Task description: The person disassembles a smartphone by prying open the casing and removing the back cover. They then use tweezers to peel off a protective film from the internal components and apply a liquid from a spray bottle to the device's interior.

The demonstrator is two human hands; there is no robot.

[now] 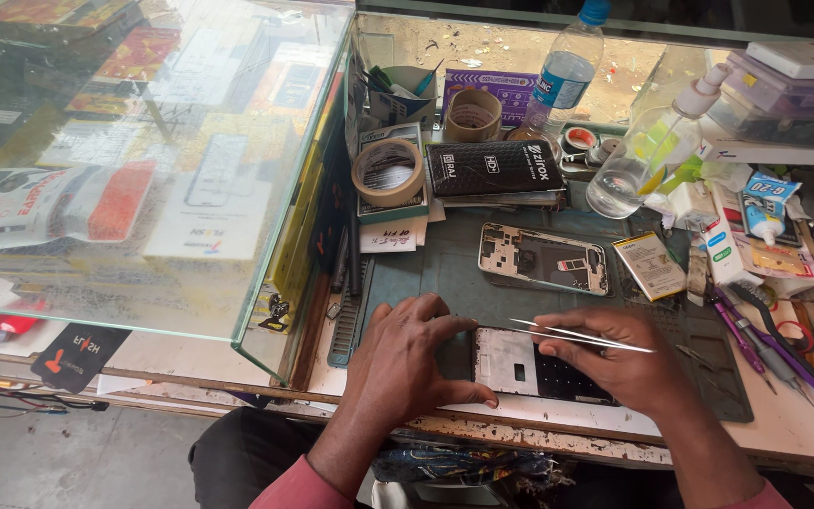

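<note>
Two hands on opened phone (529,366): left hand (407,363) flat, fingers spread, steadying; right hand (614,363) pinched tweezers (581,336); frame (544,257), battery (649,266) already out.

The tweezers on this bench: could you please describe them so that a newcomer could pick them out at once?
Start at the dark work mat beside the glass display case. At its near edge both hands rest on an opened phone. The tweezers lie across the right hand, held in its fingers: thin, bright silver and sharply pointed, unlike the purple-handled tools lying to the right.
</note>
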